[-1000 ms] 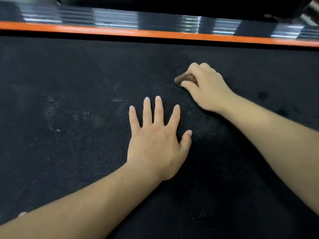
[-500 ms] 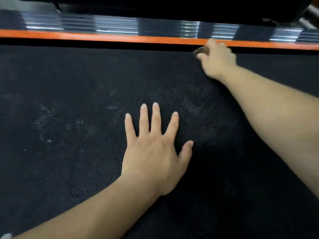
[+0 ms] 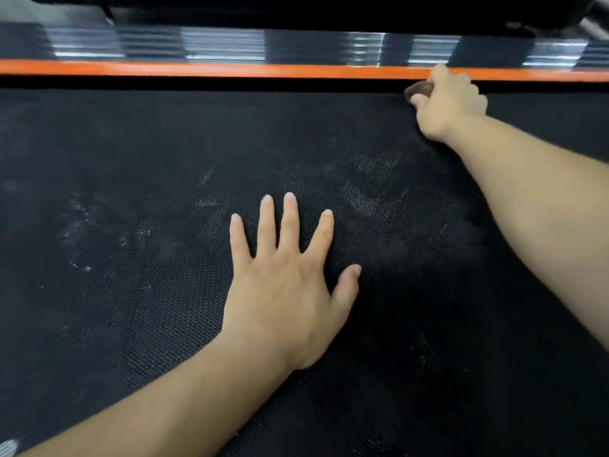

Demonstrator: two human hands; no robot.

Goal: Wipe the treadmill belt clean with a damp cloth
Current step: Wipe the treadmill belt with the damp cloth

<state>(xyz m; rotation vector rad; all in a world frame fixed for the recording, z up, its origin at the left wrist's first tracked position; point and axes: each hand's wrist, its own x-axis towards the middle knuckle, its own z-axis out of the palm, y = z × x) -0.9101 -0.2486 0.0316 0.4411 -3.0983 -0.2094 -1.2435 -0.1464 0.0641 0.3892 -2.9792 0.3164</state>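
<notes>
The black textured treadmill belt (image 3: 138,245) fills most of the view and carries pale dusty smears near its middle. My left hand (image 3: 286,288) lies flat on the belt, palm down, fingers spread, holding nothing. My right hand (image 3: 448,103) is at the belt's far edge, by the orange strip, fingers closed around a small bunched brown cloth (image 3: 419,90). Only the cloth's end shows past my thumb; the rest is hidden in the fist.
An orange strip (image 3: 230,69) runs along the far side of the belt, with a glossy black and silver side rail (image 3: 224,46) behind it. A dark gap separates the belt from the strip.
My right hand has carried the cloth from the middle of the belt up and to the right, reaching the far edge. My left hand has stayed flat in place.
</notes>
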